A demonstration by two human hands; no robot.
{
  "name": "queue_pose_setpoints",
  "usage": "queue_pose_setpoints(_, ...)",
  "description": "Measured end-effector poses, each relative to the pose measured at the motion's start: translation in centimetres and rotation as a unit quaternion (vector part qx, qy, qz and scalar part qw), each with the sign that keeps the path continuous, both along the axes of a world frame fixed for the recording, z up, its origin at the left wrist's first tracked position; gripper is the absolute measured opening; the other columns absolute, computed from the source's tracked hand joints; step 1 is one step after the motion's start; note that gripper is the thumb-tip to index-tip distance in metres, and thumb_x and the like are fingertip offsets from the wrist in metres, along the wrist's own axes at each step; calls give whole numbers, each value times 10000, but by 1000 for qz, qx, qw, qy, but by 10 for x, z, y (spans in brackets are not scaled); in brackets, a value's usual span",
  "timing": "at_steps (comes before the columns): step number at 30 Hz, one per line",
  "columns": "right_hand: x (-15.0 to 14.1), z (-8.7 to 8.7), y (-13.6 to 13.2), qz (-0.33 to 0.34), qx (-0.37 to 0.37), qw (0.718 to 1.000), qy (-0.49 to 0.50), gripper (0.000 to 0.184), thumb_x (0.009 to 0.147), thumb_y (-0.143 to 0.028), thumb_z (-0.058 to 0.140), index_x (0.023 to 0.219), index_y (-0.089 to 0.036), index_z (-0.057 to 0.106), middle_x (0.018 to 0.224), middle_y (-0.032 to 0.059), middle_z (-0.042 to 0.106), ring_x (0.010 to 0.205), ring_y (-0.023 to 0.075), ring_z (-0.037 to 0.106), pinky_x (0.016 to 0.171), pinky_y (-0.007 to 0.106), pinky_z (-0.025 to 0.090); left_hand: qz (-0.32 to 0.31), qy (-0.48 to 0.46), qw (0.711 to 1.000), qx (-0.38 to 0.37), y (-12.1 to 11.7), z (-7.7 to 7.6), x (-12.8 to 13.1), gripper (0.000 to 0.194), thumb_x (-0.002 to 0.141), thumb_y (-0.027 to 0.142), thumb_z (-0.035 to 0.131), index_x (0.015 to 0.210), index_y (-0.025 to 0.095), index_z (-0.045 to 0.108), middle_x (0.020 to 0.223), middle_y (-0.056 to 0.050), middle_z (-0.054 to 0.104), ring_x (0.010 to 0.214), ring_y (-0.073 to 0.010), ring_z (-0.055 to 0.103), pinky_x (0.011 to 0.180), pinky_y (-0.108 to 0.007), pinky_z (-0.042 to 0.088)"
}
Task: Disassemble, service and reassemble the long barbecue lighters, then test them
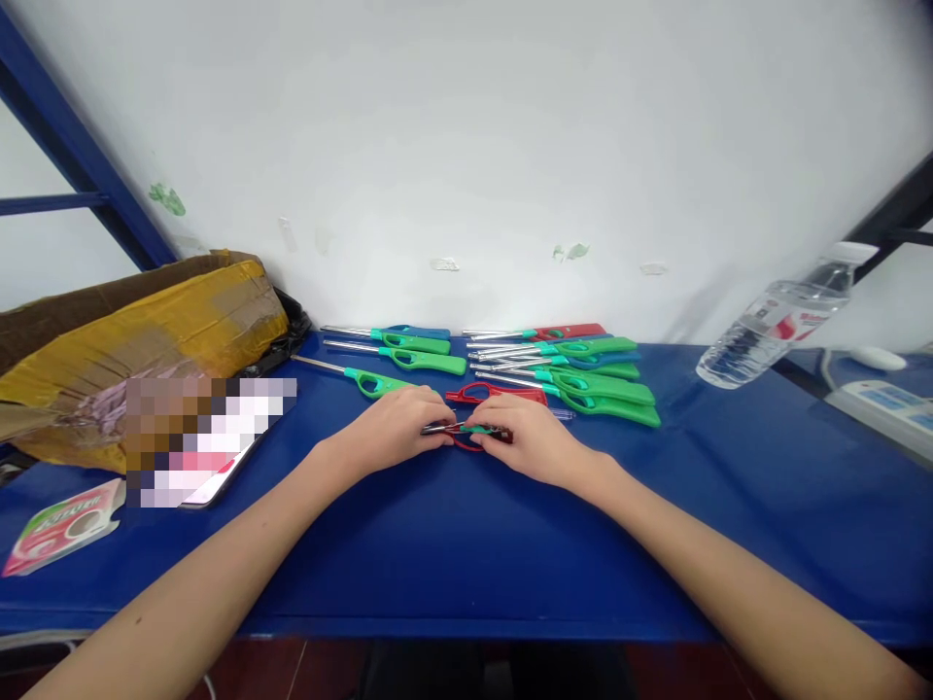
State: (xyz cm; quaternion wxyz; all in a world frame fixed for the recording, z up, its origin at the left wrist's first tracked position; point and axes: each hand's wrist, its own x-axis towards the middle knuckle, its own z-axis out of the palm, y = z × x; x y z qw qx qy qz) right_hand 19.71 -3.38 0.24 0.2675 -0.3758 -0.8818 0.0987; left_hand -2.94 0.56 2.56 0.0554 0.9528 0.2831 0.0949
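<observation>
Both my hands meet at the middle of the blue table (452, 544). My left hand (397, 428) is closed on the metal tube end of a red long-nosed lighter (470, 431). My right hand (529, 437) is closed on the same lighter's red handle. A loose red handle shell (496, 394) lies just behind my fingers. Behind that, a stack of several green and blue lighters (583, 374) lies on the right, and three more lighters (394, 355) lie on the left, their metal tubes pointing left.
A torn cardboard box (138, 331) sits at the far left with a phone (219, 476) in front of it and a small packet (62, 525) near the table's left edge. A water bottle (773, 326) leans at the right, beside a power strip (885, 408).
</observation>
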Motion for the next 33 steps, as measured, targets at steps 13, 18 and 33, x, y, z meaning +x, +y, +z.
queue_pose_setpoints(13,-11,-9,-2,-90,39,995,15,96,872,-211,646,936,-206,718,926,44,727,838,178,655,738,285,485,-1,-12,1000,-17,1,-3,0,126,883,228,657,993,190,705,913,-44,666,854,-193,621,745,-268,440)
queue_pose_setpoints(18,-16,-8,-3,-135,1,990,30,98,867,-204,633,886,-218,728,904,30,739,803,168,660,706,272,475,-5,-21,999,-41,3,-5,0,149,909,246,617,1025,200,700,928,-42,654,843,-183,617,729,-258,435)
queue_pose_setpoints(33,-20,-14,-8,-167,-2,985,39,96,873,-175,589,882,-222,672,938,26,727,857,179,654,729,289,463,3,-26,997,-68,2,-3,1,109,908,230,613,980,191,685,911,-38,647,825,-181,595,714,-256,413)
